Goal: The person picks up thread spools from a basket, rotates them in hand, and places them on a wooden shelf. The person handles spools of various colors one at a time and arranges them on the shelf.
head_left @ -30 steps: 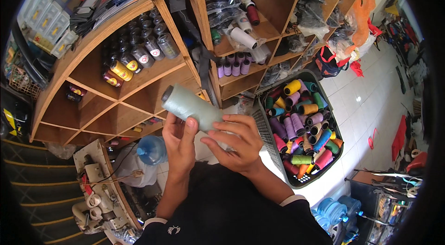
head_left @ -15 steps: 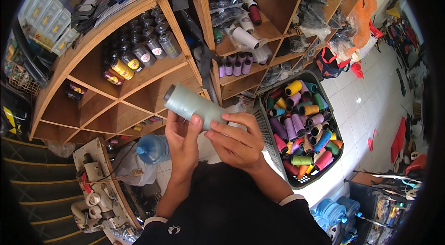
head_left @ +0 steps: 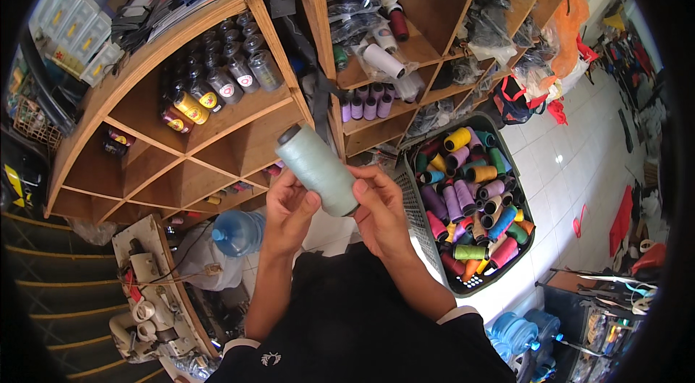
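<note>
Your forearms rise from the lower edge, bare from the rolled dark sleeves up, and meet at chest height. Left hand [head_left: 288, 203]: palm toward you, fingers curled up around the lower left side of the pale green thread spool [head_left: 317, 168], thumb against its flank. Right hand [head_left: 378, 211]: fingers closed round the spool's lower end from the right, thumb up on its side. Both hands have a firm wrap on it; neither is open. The spool sits tilted, dark core end pointing up and left, held in the air in front of the shelving, touching nothing but your hands.

Just right of your right hand: a dark plastic basket [head_left: 417, 206] on the white tiled floor, packed with thread cones in purple, pink, yellow, teal, orange, lying every way.

Below left of your left hand: a blue water jug [head_left: 237, 232], and further down-left a sewing machine [head_left: 148, 300] on its stand.

Behind the spool: a wooden shelf unit [head_left: 255, 19] with slanted dividers. Upper-left compartment holds rows of dark spools and a few yellow ones. The right-hand compartments hold a row of purple cones [head_left: 365, 107], a white roll and clear bags; contents of the bags too small to tell.
</note>
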Demonstrator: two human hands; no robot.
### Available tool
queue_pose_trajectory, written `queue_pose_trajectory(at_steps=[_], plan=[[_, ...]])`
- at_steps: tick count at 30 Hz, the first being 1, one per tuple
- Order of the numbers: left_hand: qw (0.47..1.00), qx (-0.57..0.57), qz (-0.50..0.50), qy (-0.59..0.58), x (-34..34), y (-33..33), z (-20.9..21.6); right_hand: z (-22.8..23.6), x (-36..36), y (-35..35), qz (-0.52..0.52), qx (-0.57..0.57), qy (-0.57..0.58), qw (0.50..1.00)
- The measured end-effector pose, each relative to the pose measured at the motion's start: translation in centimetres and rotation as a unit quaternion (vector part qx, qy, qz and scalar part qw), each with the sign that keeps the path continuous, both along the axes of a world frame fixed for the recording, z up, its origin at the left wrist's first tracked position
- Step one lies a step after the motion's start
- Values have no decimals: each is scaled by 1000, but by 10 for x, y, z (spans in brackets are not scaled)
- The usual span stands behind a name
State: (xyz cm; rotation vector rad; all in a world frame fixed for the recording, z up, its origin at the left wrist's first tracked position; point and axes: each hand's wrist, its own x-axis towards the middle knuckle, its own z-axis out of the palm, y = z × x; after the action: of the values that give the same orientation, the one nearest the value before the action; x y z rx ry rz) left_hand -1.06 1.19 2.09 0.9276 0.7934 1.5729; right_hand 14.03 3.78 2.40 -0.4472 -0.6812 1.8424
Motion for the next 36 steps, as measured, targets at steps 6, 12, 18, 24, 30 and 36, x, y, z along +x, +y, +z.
queue_pose_trajectory(at_steps=[6, 12, 18, 24, 30, 36], plan=[[1000, 0, 20, -20, 5, -1, 1, -5, 1, -6, -157, 216, -278, 923], [998, 2, 50, -33, 1, -1, 11, 17, 15, -3, -258, 453, -377, 765], [997, 37, 21, -69, -3, -4, 10, 30, 17, 1, -227, 381, -371, 816], [995, 73, 1, -64, 1, -3, 11, 33, 11, -3, -202, 422, -391, 792], [993, 72, 14, -93, 4, -4, 11, 33, 5, -14, -270, 528, -393, 702], [993, 2, 106, -54, 5, -5, 14, 33, 2, -1, -222, 448, -432, 751]])
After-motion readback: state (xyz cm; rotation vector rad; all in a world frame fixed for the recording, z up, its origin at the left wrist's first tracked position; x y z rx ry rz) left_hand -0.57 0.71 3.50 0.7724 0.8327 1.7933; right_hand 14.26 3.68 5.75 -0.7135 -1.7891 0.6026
